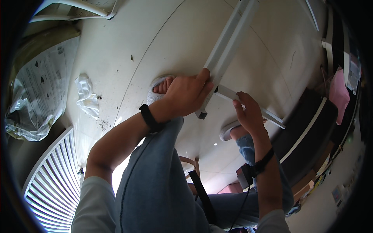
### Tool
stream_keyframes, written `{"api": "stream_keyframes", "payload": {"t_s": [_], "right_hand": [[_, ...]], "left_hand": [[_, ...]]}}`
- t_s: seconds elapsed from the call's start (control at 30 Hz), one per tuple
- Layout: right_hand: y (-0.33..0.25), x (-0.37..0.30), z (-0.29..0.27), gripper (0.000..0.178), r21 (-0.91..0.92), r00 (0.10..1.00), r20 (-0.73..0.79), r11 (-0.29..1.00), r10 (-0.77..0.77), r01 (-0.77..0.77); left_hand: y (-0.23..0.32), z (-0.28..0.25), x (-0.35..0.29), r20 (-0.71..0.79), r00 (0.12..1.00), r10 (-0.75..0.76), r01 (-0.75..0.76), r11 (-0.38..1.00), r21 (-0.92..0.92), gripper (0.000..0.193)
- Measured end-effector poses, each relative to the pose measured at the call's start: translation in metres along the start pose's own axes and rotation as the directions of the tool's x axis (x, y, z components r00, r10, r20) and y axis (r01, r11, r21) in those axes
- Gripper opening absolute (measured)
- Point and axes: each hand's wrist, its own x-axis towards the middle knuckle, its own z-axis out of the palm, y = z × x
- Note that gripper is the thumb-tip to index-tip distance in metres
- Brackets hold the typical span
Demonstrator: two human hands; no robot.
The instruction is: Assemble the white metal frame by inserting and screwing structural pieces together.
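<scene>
A long white metal bar (226,44) slants from the top of the view down between my feet, ending in a dark-tipped end just above the floor. My left hand (185,94) is wrapped round it near that lower end. A shorter white bar (228,93) meets the long one at an angle beside my left fingers. My right hand (250,112) closes round this shorter bar, with the thumb on the near side. The bar's far part shows past the hand on the right. Whether the two bars are fastened together cannot be made out.
At the left lie a large printed plastic bag (40,85) and a crumpled white wrapper (87,95), with dark crumbs nearby. A white slatted panel (54,174) stands lower left. On the right are a dark padded piece (307,124) and a pink cloth (339,97).
</scene>
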Motion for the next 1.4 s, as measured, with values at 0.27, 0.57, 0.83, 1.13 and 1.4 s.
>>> {"api": "stream_keyframes", "payload": {"t_s": [0.27, 0.57, 0.83, 1.13, 1.4], "right_hand": [[-0.003, 0.000, -0.002, 0.028, 0.011, 1.000, -0.002, 1.000, 0.005, -0.005], [0.003, -0.002, 0.004, 0.025, -0.003, 0.999, 0.014, 0.999, 0.043, -0.042], [-0.002, -0.003, -0.002, 0.030, -0.102, 0.994, 0.044, 0.990, 0.104, -0.099], [0.000, -0.007, 0.001, 0.026, -0.021, 0.996, 0.053, 0.997, 0.073, -0.072], [0.000, -0.007, 0.001, 0.027, -0.009, 0.999, 0.018, 0.999, 0.045, -0.045]], "left_hand": [[0.000, 0.000, 0.004, 0.114, 0.981, -0.154, 0.157, 0.987, -0.024, 0.022], [-0.009, 0.006, -0.003, 0.106, 0.993, -0.054, 0.059, 0.997, -0.049, 0.024], [-0.006, 0.015, 0.003, -0.046, 0.999, -0.010, 0.015, 0.994, 0.105, 0.016], [-0.006, 0.012, -0.005, 0.026, 0.998, -0.060, 0.062, 0.994, -0.091, 0.024], [-0.001, 0.015, -0.002, 0.023, 0.998, -0.051, 0.048, 0.994, 0.093, 0.018]]}}
